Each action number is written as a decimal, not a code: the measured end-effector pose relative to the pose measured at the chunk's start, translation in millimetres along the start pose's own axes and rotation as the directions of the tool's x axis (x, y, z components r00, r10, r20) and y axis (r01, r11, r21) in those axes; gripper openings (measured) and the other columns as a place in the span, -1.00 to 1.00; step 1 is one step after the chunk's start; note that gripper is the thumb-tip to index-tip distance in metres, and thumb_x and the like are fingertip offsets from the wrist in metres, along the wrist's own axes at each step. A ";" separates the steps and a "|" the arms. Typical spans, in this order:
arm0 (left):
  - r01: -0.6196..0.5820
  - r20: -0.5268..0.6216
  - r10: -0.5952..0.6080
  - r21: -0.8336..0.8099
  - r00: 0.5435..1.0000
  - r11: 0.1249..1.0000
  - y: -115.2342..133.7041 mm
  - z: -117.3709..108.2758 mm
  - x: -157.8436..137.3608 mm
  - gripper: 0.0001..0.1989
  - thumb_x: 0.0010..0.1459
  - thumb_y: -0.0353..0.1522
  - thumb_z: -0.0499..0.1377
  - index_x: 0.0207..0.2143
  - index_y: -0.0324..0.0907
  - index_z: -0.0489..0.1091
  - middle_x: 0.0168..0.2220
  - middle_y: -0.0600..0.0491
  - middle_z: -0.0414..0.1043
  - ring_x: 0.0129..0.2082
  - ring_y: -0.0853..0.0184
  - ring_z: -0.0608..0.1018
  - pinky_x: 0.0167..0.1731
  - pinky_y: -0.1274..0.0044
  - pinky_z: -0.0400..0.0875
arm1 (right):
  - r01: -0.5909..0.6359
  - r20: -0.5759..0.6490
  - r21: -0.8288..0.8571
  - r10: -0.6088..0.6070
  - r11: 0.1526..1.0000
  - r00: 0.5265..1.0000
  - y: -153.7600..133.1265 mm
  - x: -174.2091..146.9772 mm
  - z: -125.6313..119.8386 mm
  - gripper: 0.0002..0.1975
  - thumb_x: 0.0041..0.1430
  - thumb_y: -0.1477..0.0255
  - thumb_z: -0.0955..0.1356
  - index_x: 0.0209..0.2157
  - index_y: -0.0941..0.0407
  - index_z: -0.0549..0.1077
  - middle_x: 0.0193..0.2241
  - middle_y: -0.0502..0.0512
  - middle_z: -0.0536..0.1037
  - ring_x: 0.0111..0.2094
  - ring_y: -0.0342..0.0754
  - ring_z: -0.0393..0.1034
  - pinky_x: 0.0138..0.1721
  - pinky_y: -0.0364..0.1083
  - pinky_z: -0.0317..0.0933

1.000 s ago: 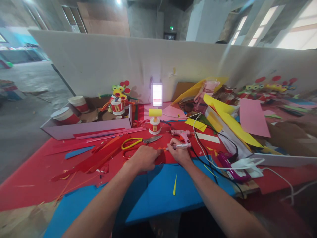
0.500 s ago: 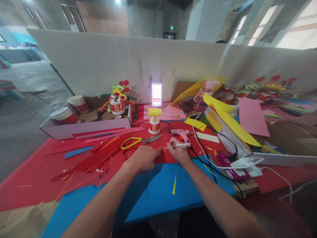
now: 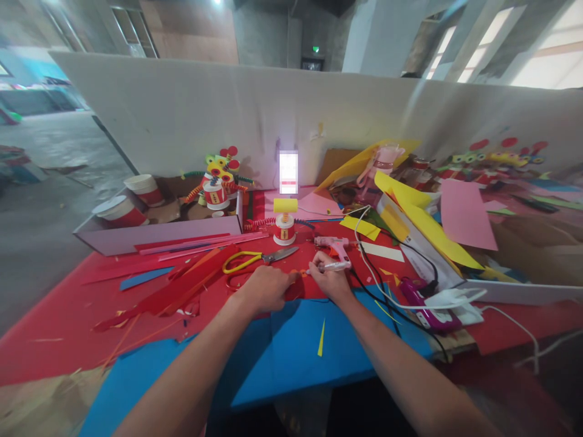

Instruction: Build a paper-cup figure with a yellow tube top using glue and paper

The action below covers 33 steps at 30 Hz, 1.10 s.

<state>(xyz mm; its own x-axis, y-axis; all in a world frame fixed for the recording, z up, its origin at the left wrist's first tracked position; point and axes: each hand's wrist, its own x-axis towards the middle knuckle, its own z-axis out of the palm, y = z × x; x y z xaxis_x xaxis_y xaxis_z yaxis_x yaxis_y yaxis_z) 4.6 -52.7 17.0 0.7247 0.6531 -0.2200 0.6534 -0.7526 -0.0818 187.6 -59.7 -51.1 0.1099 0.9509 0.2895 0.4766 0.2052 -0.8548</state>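
Observation:
My right hand (image 3: 328, 276) is closed around a white pen (image 3: 334, 266), its tip pointing left and down at small orange paper pieces (image 3: 303, 273) on the red paper. Bent fingers of my left hand (image 3: 266, 287) press on the orange pieces from the left; the fingertips are partly hidden. Behind my left hand lie scissors (image 3: 255, 260) with yellow handles, blades to the right. A pink glue gun (image 3: 334, 246) rests just beyond my right hand. Farther back stands a paper cup figure (image 3: 285, 230) with a yellow roll on top and coiled paper arms.
At the left, a white box (image 3: 164, 233) holds paper cups and finished cup figures. Red paper strips (image 3: 182, 285) lie in front of it. Cables run to a purple power strip (image 3: 423, 309) on the right, beside a box of coloured paper (image 3: 410, 221). A lit, blurred screen (image 3: 288, 172) stands behind.
The pen and my right hand have shifted very slightly. My left hand stays in place, and the things around look unchanged.

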 end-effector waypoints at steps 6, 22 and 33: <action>0.000 -0.008 0.000 -0.010 1.000 1.000 -0.1 0.0 -0.1 -0.42 0.00 -0.44 0.10 0.14 -0.16 0.29 -0.33 -0.16 0.57 -0.30 0.02 0.61 -0.40 0.38 0.40 | 0.002 -0.029 -0.018 -0.003 1.000 1.000 3.1 0.0 1.5 -0.78 0.07 0.28 0.24 -0.57 0.04 0.15 -0.68 -0.11 0.26 -0.62 -0.16 0.19 -0.55 -0.18 0.04; 0.012 -0.005 -0.012 -0.019 1.000 1.000 -0.2 1.6 0.4 -0.41 -0.01 -0.45 0.12 0.14 -0.15 0.29 -0.34 -0.15 0.57 -0.31 0.05 0.61 -0.37 0.40 0.41 | 0.017 -0.006 -0.013 -0.017 1.000 1.000 4.2 0.4 1.7 -0.78 0.09 0.30 0.24 -0.56 0.05 0.16 -0.65 -0.10 0.27 -0.57 -0.14 0.25 -0.50 -0.16 0.11; 0.004 -0.003 -0.004 -0.031 1.000 1.000 0.3 -1.9 -0.6 -0.43 0.00 -0.45 0.12 0.13 -0.16 0.29 -0.35 -0.16 0.56 -0.31 0.05 0.61 -0.37 0.38 0.42 | 0.019 -0.006 -0.034 -0.019 0.999 1.000 2.2 -0.3 1.2 -0.78 0.10 0.31 0.24 -0.56 0.04 0.15 -0.64 -0.08 0.29 -0.56 -0.13 0.25 -0.48 -0.15 0.12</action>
<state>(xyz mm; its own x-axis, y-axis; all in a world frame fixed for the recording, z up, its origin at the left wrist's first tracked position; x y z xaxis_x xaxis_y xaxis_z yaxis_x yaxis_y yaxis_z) 4.7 -53.1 18.9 0.7226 0.6563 -0.2171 0.6626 -0.7471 -0.0528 187.5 -59.3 -53.6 0.1058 0.9455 0.3078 0.5081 0.2147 -0.8341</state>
